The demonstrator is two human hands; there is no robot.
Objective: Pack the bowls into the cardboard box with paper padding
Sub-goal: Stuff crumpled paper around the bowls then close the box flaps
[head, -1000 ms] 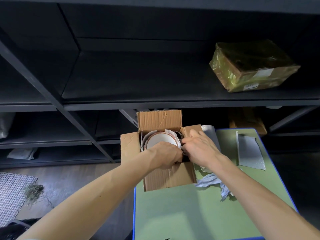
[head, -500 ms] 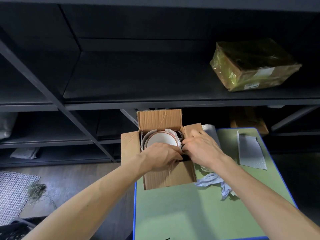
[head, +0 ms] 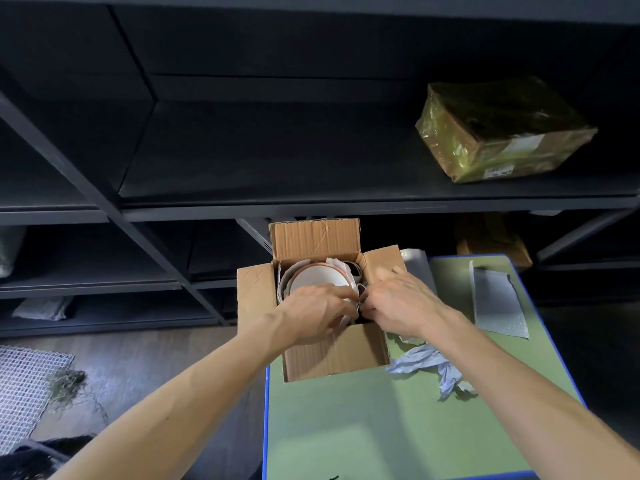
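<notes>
An open cardboard box [head: 332,355] stands on the far left corner of the green table [head: 381,420], its flaps spread. Inside it lies a white bowl [head: 320,277] with a reddish rim, ringed by paper padding [head: 284,282]. My left hand [head: 313,311] reaches over the box's near edge, fingers curled at the bowl's near rim. My right hand [head: 398,303] comes in from the right and pinches the paper beside the bowl, fingertips nearly meeting the left hand's. What lies under the hands is hidden.
Crumpled bluish paper [head: 433,363] lies on the table right of the box. A flat grey padded sheet [head: 498,303] lies at the far right. Dark shelving stands behind, with a taped parcel [head: 498,129] on a shelf. A white mesh mat [head: 24,382] lies on the floor at left.
Both hands stayed at the box's near right corner; the fingers shifted slightly, with the left fingers stretching toward the right hand. The box and bowl did not move.
</notes>
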